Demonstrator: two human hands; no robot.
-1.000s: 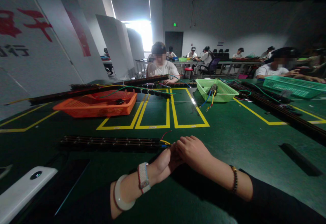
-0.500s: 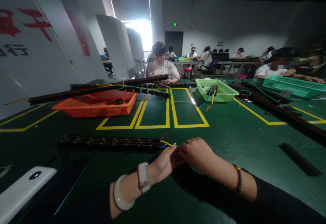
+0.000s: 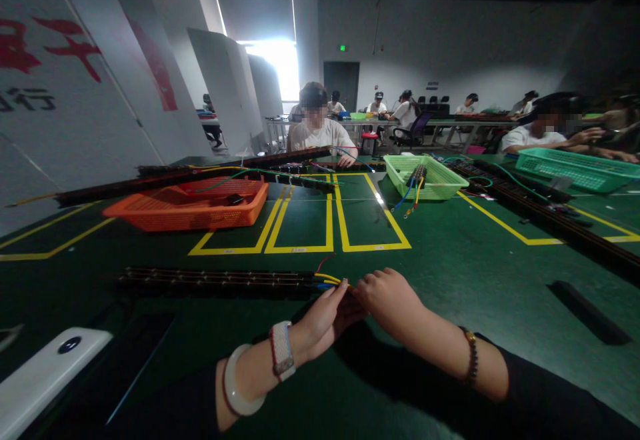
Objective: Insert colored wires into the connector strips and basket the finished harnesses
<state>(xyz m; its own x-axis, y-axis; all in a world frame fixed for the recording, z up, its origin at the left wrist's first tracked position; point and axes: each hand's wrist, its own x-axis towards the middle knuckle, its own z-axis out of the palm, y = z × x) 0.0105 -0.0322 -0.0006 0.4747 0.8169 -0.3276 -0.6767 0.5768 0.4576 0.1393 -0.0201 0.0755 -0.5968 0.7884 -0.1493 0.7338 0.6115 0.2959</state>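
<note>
A long black strip with rows of metal contacts (image 3: 215, 280) lies across the green table in front of me. From its right end come yellow wires (image 3: 327, 279), a blue one beneath them and a thin red one curving upward. My left hand (image 3: 325, 320) pinches these wires between thumb and fingers. Right against it, my right hand (image 3: 393, 297) is closed with its knuckles up around the wires' far ends. What exactly sits inside the right fingers is hidden.
An orange basket (image 3: 185, 210) stands at the back left, with long wired strips (image 3: 200, 177) lying across it. A light green basket (image 3: 425, 177) holds a part with coloured wires. A black bar (image 3: 590, 313) lies right; a white device (image 3: 50, 380) is at near left. A co-worker (image 3: 320, 130) sits opposite.
My right hand has shifted slightly, and more of the yellow wires shows beside my left thumb. The strip stays in place. The co-worker opposite has moved a hand.
</note>
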